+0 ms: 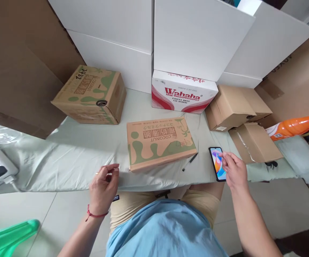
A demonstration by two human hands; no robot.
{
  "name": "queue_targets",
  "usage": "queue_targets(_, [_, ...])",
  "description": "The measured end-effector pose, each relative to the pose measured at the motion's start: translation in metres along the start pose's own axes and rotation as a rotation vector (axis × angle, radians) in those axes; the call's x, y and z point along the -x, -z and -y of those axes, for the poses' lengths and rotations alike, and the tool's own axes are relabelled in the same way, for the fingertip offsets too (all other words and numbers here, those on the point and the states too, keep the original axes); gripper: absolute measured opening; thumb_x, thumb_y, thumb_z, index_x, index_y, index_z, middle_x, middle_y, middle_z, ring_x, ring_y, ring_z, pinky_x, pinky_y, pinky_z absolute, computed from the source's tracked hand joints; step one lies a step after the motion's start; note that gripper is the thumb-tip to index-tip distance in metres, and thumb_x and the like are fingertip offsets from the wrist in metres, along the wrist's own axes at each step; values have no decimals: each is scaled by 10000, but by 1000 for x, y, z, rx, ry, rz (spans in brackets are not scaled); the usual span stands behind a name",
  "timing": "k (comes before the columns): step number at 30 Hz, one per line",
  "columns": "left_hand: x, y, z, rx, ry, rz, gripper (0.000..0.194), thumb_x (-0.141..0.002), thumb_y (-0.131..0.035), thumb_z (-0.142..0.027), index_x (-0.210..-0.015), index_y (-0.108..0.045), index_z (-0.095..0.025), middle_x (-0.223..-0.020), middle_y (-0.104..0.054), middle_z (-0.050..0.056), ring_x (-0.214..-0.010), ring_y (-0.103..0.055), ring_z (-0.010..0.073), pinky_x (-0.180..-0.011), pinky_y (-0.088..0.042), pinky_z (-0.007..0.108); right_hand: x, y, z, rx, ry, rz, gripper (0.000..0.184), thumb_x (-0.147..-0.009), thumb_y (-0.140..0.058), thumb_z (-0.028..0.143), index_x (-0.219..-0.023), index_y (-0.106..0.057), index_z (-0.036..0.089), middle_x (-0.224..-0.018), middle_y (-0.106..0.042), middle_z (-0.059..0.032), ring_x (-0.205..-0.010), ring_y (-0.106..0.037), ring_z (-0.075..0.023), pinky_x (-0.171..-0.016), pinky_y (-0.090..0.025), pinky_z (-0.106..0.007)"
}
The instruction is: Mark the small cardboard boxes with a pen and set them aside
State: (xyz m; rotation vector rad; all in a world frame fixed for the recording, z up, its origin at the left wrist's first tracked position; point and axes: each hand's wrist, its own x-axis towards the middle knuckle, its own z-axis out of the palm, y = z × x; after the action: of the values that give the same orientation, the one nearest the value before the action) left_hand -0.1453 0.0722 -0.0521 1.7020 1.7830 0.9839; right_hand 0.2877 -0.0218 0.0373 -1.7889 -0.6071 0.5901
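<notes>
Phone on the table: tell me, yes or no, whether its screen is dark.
No; the phone is lit with a bright, colourful picture.

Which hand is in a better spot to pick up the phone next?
Probably the right hand: its fingertips are at the phone, over the screen's edge. The left hand is farther away, near the opposite end of the middle coconut box.

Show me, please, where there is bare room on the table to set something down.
Bare cloth lies between the rear coconut carton and the left hand; a narrower strip separates that carton from the front carton. The right is crowded: phone, right hand, brown boxes, orange bottle.
</notes>
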Motion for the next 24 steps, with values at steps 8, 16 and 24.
queue_targets(8, [-10, -15, 6, 125, -205, -20, 237, -888, -459, -174, -835, -685, -223, -1172, -767, 108, -1140, -753, 231, -986, -633, 406, 24, -11, -35, 775, 322, 442, 386, -996, -495, 359, -1149, -829, 238, -1010, -782, -91, -833, -723, -251, -770, -553, -347])
queue_targets(16, [1, -31, 1, 74, -341, 35, 217, -889, -494, -173, -723, -616, -239, -1148, -764, 119, -1078, -752, 231, -994, -611, 374, 9, -57, -19, 1290, 414, 703, 490, -1035, -490, 204, -1471, -689, 306, -1180, -776, -97, -942, -770, -246, -746, -491, -301])
queue_targets(24, [11, -25, -9, 136, -189, -50, 270, -1050, -488, -300, -968, -731, -218, -1159, -766, 106, -1112, -748, 229, -981, -600, 368, -15, -35, -26, 863, 331, 573, 428, -1034, -474, 328, -1349, -723, 181, -1068, -817, -117, -924, -769, -268, -829, -579, -374])
